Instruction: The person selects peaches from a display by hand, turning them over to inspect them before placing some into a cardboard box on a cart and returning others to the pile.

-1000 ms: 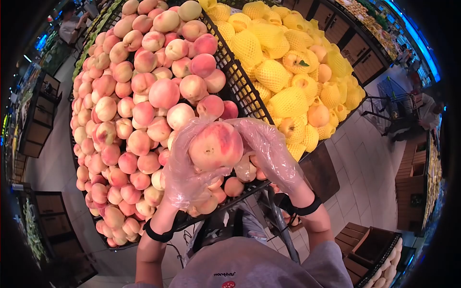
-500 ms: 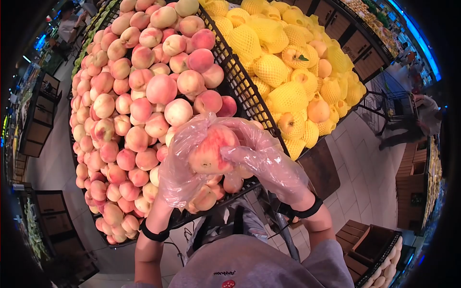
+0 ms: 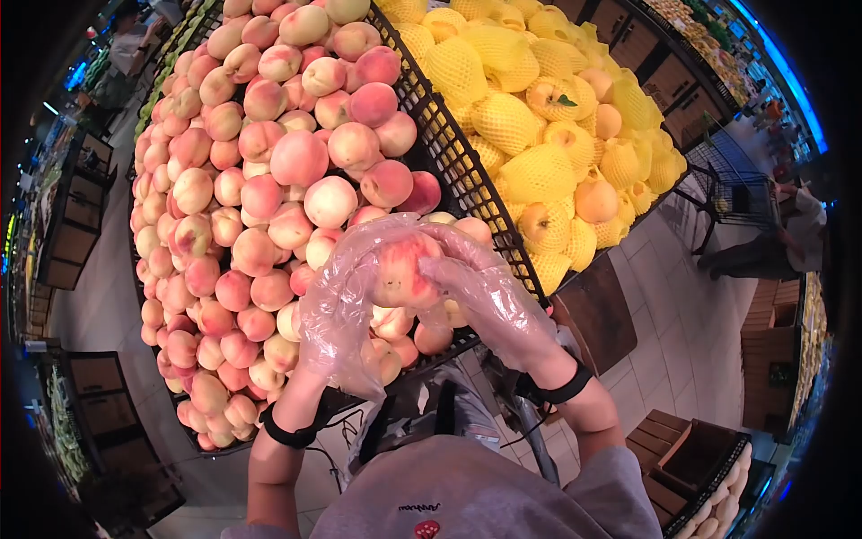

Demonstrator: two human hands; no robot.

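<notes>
Both my hands wear loose clear plastic gloves and together grip one pink-and-cream peach (image 3: 401,272) above the near edge of a black wire bin (image 3: 449,144). My left hand (image 3: 337,310) cups the peach from the left and below. My right hand (image 3: 489,301) covers its right side, fingers laid over the top. The bin holds a big heap of peaches (image 3: 269,171) directly under and beyond my hands.
A neighbouring bin to the right is piled with yellow fruit in foam nets (image 3: 539,126). A dark stool (image 3: 597,314) stands on the tiled floor at right. A person with a shopping cart (image 3: 745,193) is at far right; another person (image 3: 126,49) stands top left.
The peach and both hands have lowered slightly toward the heap, and my right hand's fingers have wrapped further over the fruit. One second ago the peach's face was more exposed.
</notes>
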